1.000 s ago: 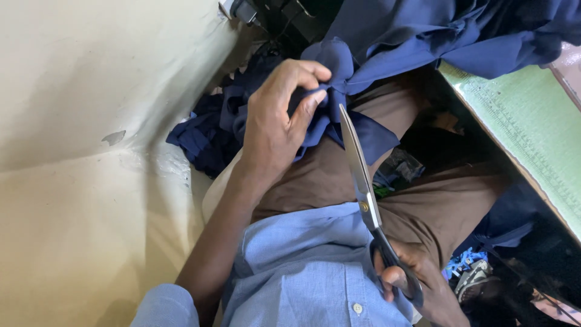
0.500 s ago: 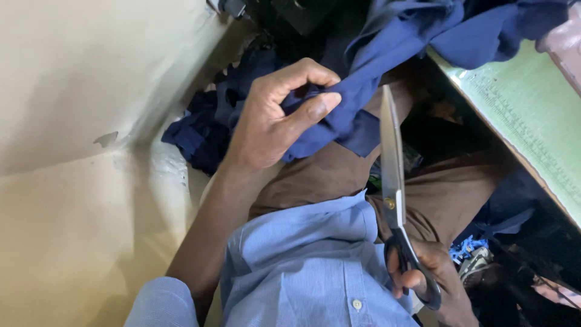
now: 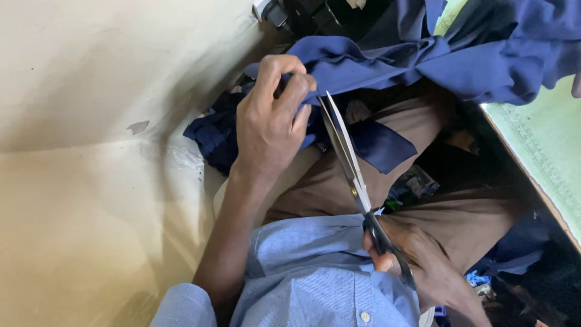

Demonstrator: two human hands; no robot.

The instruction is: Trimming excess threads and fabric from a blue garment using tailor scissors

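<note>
Far left: a cream-coloured wall (image 3: 91, 79) and pale surface fill that side, with one small chipped patch on the paint. Next over, a heap of dark navy cloth scraps (image 3: 212, 136) lies low against the wall, beside the person's leg. Left hand (image 3: 269, 121) is up over the lap, fingers and thumb closed in a pinch on a bunched fold of navy blue fabric (image 3: 387, 66); the cloth runs from that pinch up and rightward in a twisted band to a larger mass draped at the top right. A loose flap of the same fabric hangs below the pinch, over the brown trousers (image 3: 327, 188). Scissors (image 3: 348, 157) sit just right of the left hand: long silver blades slightly parted, tips at the cloth right beside the fingertips, blades slanting down to black handles. Right hand (image 3: 417, 266) is low near the waist, curled tight through and around those handles, gripping them. Light blue shirt (image 3: 315, 272) at the bottom centre. Far right: a pale green worktop (image 3: 544, 145) edge, fabric partly draped over its upper end.
</note>
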